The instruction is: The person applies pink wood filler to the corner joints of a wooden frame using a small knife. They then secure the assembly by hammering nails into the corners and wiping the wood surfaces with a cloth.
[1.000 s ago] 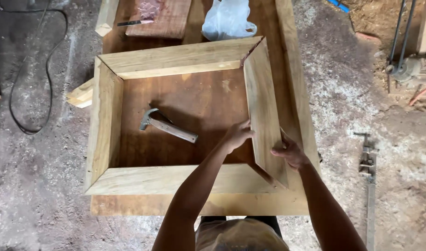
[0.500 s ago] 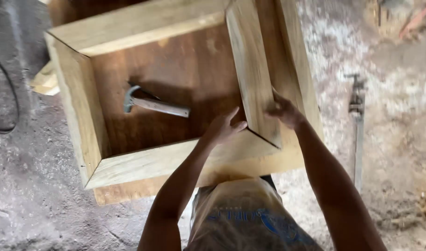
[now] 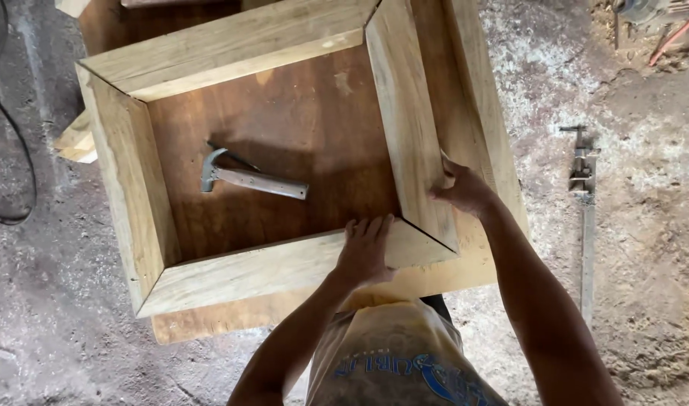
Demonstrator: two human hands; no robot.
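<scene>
A pale wooden frame (image 3: 134,180) with mitred corners lies on a brown wooden board (image 3: 284,143). My left hand (image 3: 365,249) rests flat on the near rail, fingers spread, just left of the near right mitre joint. My right hand (image 3: 462,188) grips the outer edge of the right rail (image 3: 408,120) close to the same corner. A claw hammer (image 3: 250,179) with a wooden handle lies on the board inside the frame, apart from both hands.
A long metal bar clamp (image 3: 585,203) lies on the dirt floor to the right. A black cable (image 3: 13,135) curves along the left edge. Offcut wood pieces (image 3: 77,139) stick out under the frame's left side.
The view has shifted closer and tilted. My left hand moved from the inner corner onto the near rail and now lies flat. My right hand slid slightly up the right rail's outer edge.
</scene>
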